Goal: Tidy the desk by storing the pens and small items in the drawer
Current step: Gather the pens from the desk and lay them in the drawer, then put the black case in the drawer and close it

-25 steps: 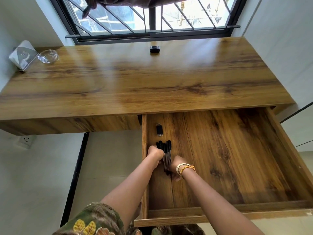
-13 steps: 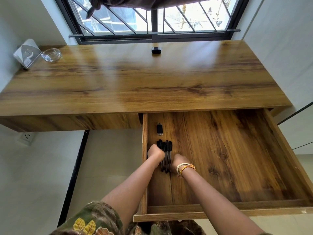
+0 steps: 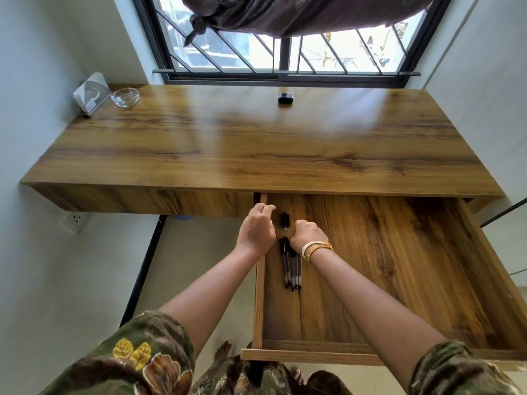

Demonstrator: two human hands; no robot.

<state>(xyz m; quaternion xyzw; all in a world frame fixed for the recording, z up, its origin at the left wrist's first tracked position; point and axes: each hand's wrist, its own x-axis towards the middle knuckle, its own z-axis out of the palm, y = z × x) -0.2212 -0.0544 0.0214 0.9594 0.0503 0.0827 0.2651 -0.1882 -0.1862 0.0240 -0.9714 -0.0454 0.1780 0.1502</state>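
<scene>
Drawer (image 3: pixel 399 280) open; pens (image 3: pixel 291 269) lie bunched against its left edge, small black item (image 3: pixel 285 220) just beyond them near the back-left corner; left hand (image 3: pixel 256 229) and right hand (image 3: pixel 306 233) loosely curled either side of it, holding nothing visible; item likely light, rigid; pinch across its narrow sides; another black item (image 3: pixel 285 98) sits at the desk (image 3: pixel 256 143) back edge

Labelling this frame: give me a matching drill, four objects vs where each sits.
Things:
1. pens
2. glass dish
3. small black box
4. wall socket

Places:
A. desk top, far edge by the window
B. drawer floor, near its left wall
C. below the desk, on the left wall
D. desk top, far left corner

Pairs: 1-B, 2-D, 3-A, 4-C
</scene>
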